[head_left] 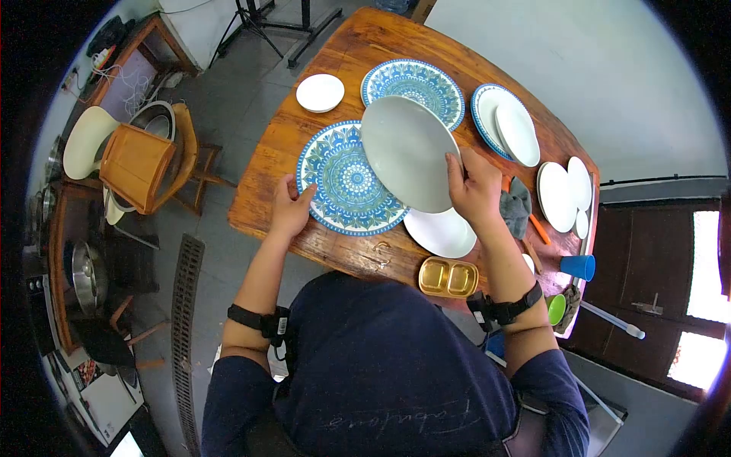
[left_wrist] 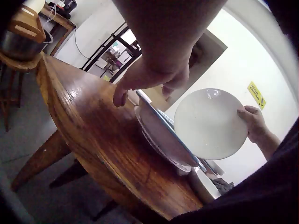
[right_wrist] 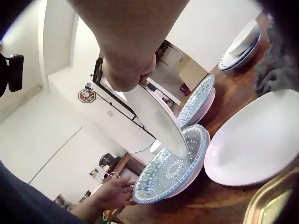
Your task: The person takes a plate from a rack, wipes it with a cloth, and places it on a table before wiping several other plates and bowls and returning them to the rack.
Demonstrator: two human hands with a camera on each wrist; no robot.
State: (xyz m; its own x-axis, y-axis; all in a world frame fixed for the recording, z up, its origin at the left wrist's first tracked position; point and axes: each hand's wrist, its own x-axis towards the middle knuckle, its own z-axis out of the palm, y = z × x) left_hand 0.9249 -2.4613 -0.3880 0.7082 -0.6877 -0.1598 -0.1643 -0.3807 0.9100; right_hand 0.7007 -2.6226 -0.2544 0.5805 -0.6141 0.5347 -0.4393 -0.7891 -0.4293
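A plain white plate [head_left: 411, 156] is held tilted above the table, its right rim pinched by my right hand [head_left: 476, 186] with the thumb on its upper face. Its lower part overlaps a blue-and-white patterned plate [head_left: 335, 179] in the head view. That patterned plate rests on a white dish [left_wrist: 159, 147], whose edge shows in the left wrist view. Beside the patterned plate's left rim is my left hand [head_left: 291, 209], its fingers loosely extended and its thumb right at the rim. The fingers of my right hand behind the white plate are partly hidden.
Farther back lies another patterned plate [head_left: 415, 84], with a small white dish [head_left: 320, 93] to its left. White plates [head_left: 518, 133] sit stacked at the right. Nearer me are a white plate [head_left: 440, 232] and a gold two-part tray [head_left: 449, 277]. A grey cloth [head_left: 515, 207] and blue cup [head_left: 577, 266] stand right.
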